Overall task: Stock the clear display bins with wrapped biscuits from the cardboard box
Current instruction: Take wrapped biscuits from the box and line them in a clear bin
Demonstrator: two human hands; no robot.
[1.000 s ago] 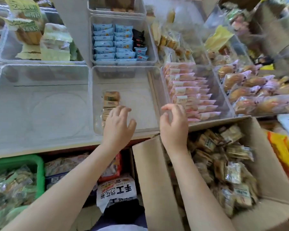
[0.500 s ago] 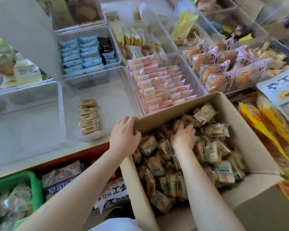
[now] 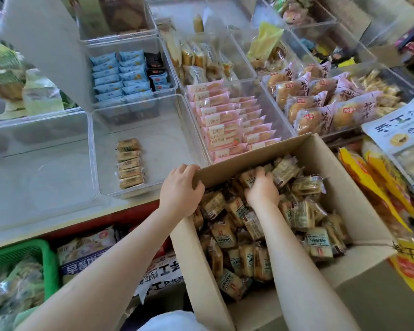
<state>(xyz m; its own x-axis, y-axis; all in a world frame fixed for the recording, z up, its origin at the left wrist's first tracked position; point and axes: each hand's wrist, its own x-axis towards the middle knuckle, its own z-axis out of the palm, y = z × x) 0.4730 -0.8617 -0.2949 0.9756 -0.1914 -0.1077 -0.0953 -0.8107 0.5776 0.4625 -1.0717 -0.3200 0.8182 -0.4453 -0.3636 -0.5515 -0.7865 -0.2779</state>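
An open cardboard box [image 3: 253,154] at the lower right holds a heap of wrapped brown biscuits [image 3: 237,237]. My left hand [image 3: 181,191] grips the box's far left corner, fingers curled over the rim. Inside the box, my right hand [image 3: 261,188] lies on the heap near the far wall, its fingers curled round a wrapped biscuit [image 3: 249,179]. A clear display bin [image 3: 172,115] just left of the box holds one short row of the same biscuits [image 3: 129,163] near its left wall.
A large bare clear bin [image 3: 38,168] stands at the left. Bins of blue packets [image 3: 120,75], pink packets [image 3: 227,123] and bread rolls [image 3: 320,103] lie behind. A green basket [image 3: 46,254] and bagged snacks sit below the shelf edge.
Both hands came away from the clear bin to the box. The left took hold of the box corner; the right went into the heap and closed on a biscuit.
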